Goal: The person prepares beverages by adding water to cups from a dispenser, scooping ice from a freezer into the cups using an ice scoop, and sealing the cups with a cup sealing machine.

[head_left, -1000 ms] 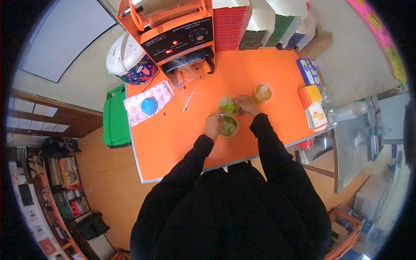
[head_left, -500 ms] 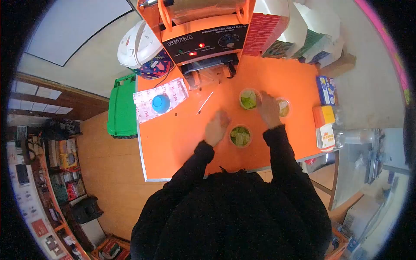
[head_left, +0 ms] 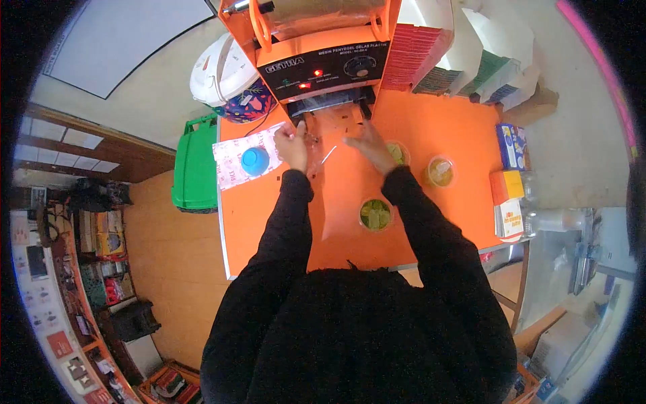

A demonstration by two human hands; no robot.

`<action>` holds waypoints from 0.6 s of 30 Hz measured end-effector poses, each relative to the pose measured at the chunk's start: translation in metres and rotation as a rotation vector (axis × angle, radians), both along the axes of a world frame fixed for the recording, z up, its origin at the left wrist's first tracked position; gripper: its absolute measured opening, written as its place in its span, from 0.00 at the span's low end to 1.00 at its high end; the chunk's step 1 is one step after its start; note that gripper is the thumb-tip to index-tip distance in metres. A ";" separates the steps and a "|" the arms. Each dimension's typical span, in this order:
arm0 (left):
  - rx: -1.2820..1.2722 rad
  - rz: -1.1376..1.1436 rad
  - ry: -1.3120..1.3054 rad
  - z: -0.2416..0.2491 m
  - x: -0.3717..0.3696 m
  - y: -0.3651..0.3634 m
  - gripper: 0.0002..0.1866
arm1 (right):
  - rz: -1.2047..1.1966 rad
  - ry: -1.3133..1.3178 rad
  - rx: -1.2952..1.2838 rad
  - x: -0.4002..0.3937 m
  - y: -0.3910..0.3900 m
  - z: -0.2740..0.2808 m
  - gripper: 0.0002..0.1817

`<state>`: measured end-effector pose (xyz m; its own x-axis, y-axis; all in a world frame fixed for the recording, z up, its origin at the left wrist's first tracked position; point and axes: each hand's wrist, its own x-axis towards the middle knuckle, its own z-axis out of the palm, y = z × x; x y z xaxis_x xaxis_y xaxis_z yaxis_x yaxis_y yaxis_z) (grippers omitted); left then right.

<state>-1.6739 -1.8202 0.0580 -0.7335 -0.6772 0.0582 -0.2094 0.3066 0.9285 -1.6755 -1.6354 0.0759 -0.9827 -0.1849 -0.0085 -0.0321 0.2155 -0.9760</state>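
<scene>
Both hands are at the front of the orange sealing machine (head_left: pixel 326 57). My left hand (head_left: pixel 293 147) is closed at the edge of clear plastic film (head_left: pixel 324 143); what its fingers hold, if anything, is too small to make out. On the other side of the film, my right hand (head_left: pixel 371 147) has its fingers apart and holds nothing. It partly covers a cup with green contents (head_left: pixel 396 153). A second green-filled cup (head_left: pixel 375 214) stands nearer my body, and a cup with pale yellow contents (head_left: pixel 440 172) is to the right.
A blue cup (head_left: pixel 255 161) sits on a pink-and-white packet (head_left: pixel 229 156) at the left. Behind it is a white-lidded container (head_left: pixel 219 71). A green bin (head_left: pixel 195 165) stands beside the table. Small boxes (head_left: pixel 506 186) line the right edge, with stacked cartons (head_left: pixel 414 57) at the back.
Both hands have moved forward and to the left, up to the machine's front. My right hand has left the space between the two far cups.
</scene>
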 end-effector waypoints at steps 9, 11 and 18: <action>0.360 -0.572 0.139 0.021 0.024 -0.008 0.33 | 0.358 -0.536 -0.639 0.001 -0.014 0.012 0.15; 0.514 -0.760 0.267 0.035 0.033 0.000 0.33 | 0.417 -0.650 -0.827 0.022 -0.010 0.044 0.12; 1.189 -1.106 0.130 0.091 0.047 0.015 0.26 | 0.396 -0.446 -0.474 0.059 0.010 0.079 0.18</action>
<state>-1.6273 -1.8047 0.1491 -0.8973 0.4413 0.0134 -0.2924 -0.6166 0.7310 -1.6164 -1.6256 0.1547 -0.7644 -0.6057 -0.2207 0.3990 -0.1756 -0.9000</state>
